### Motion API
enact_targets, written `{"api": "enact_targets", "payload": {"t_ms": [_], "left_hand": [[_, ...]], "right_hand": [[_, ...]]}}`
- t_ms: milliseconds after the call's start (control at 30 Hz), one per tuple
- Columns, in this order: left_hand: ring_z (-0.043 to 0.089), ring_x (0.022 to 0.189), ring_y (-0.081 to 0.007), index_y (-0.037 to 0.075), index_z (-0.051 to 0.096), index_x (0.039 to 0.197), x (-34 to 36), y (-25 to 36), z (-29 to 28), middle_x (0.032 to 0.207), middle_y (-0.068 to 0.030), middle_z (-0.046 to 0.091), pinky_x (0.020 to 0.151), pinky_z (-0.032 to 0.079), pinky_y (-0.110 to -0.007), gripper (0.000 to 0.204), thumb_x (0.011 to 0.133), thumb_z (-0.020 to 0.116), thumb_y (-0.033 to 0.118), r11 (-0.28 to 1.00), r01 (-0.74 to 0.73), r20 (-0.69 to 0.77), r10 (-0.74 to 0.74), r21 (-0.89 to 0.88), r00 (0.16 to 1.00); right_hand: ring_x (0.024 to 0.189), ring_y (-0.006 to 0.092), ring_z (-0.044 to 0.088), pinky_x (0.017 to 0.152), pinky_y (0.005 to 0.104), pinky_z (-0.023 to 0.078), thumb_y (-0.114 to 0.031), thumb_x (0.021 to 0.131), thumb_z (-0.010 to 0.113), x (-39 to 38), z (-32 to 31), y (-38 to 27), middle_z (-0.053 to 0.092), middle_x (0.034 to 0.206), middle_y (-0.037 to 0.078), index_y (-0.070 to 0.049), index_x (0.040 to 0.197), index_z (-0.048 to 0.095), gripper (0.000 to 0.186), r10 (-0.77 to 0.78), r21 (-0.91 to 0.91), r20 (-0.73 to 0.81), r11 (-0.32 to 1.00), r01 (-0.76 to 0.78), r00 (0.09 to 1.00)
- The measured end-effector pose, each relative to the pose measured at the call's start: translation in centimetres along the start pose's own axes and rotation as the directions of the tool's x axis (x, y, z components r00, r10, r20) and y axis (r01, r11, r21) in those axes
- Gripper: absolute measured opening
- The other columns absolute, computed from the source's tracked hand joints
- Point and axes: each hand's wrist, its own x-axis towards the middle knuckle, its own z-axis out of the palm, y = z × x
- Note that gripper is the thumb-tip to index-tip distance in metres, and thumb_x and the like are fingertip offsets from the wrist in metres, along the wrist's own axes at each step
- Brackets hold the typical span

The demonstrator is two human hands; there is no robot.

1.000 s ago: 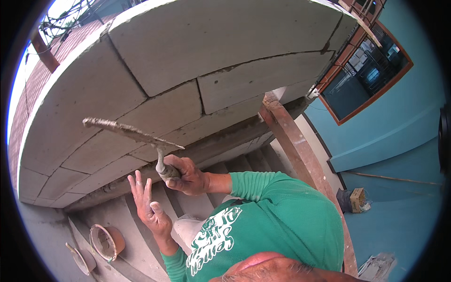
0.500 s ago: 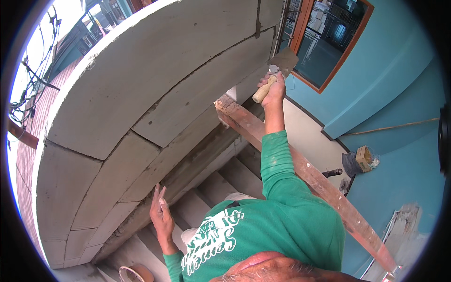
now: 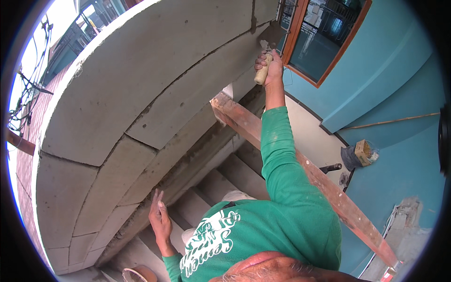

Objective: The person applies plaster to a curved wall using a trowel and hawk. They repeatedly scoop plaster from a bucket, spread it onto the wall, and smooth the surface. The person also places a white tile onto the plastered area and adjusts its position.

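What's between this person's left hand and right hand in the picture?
The head view shows the grey ledge and the reddish beam's end between the left hand and right hand.

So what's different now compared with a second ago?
The right hand has swung forward and to the right, carrying the trowel from in front of the block wall to that wall's far end, beside the window. The view has shifted too. Nothing was picked up or let go: the right hand keeps its grip, and the left hand stays open and empty.
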Motion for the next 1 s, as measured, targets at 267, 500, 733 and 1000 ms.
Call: {"api": "enact_targets", "payload": {"t_ms": [267,500,733,1000], "left_hand": [[0.048,0.145,-0.0388,-0.003,0.063,0.140,-0.5,-1.1,0.0,0.154,-0.0249,0.053,0.120,0.034,-0.046,0.059,0.112,0.043,0.044,0.999,0.037,0.029,-0.036,-0.006,0.999],[0.047,0.146,-0.0385,-0.003,0.063,0.141,-0.2,-1.0,0.4,0.155,-0.0245,0.053,0.121,0.033,-0.047,0.060,0.112,0.042,0.045,0.998,0.042,0.052,-0.039,-0.040,0.998],[0.047,0.147,-0.0377,-0.003,0.062,0.142,-0.4,-1.3,1.1,0.155,-0.0251,0.052,0.121,0.033,-0.046,0.058,0.113,0.042,0.043,0.997,0.051,0.066,-0.047,-0.062,0.997],[0.049,0.146,-0.0380,-0.003,0.062,0.142,-0.9,-1.4,1.6,0.155,-0.0254,0.053,0.121,0.035,-0.044,0.056,0.113,0.042,0.040,0.997,0.043,0.058,-0.039,-0.067,0.998]], "right_hand": [[0.054,0.0119,0.044,0.049,0.0298,0.039,-0.050,0.105,0.050,-1.1,0.3,1.1,0.047,0.072,0.000,-0.012,0.096,0.055,0.040,-0.066,-0.296,-0.017,0.954,0.058,0.998],[0.053,0.0137,0.047,0.050,0.0328,0.042,-0.057,0.102,0.049,-3.4,1.4,4.4,0.050,0.070,0.001,-0.012,0.095,0.056,0.047,-0.033,-0.367,0.010,0.930,0.034,0.999],[0.054,0.0145,0.047,0.051,0.0335,0.042,-0.057,0.103,0.049,-5.0,5.3,5.2,0.050,0.070,0.001,-0.010,0.096,0.056,0.048,-0.009,-0.316,0.029,0.949,0.017,1.000],[0.055,0.0145,0.050,0.052,0.0342,0.045,-0.054,0.106,0.046,-4.4,12.7,2.7,0.052,0.071,0.002,-0.007,0.096,0.056,0.049,-0.092,-0.277,0.118,0.953,0.122,0.989]]}}
